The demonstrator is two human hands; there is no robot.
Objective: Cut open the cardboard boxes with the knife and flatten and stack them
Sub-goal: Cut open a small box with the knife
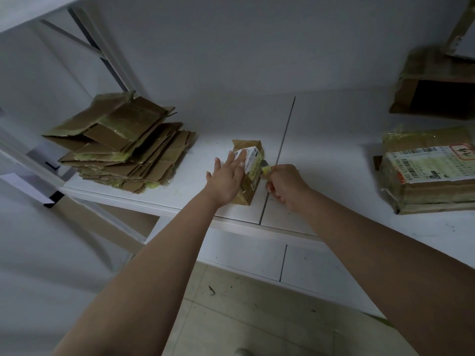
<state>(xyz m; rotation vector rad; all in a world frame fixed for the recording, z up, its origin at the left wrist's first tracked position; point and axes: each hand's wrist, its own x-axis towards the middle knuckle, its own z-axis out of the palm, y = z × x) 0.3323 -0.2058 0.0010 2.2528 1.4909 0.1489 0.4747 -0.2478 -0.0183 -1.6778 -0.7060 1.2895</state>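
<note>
Your left hand (226, 179) lies flat, fingers spread and straight, pressing on the small brown taped cardboard box with a white shipping label (248, 168) that sits on the white counter (321, 140) at the centre of the frame. Your right hand (288, 187), just right of the box, has its grip curled tight around the yellow-handled utility knife (266, 168), whose short blade meets the box's right edge. At centre left, a pile of flattened brown cardboard pieces (123, 147) rests near the counter's left end. At the right edge lies a larger brown taped parcel with a printed label (429, 173), and above it, upper right, an opened brown box with a dark interior (434, 83).
</note>
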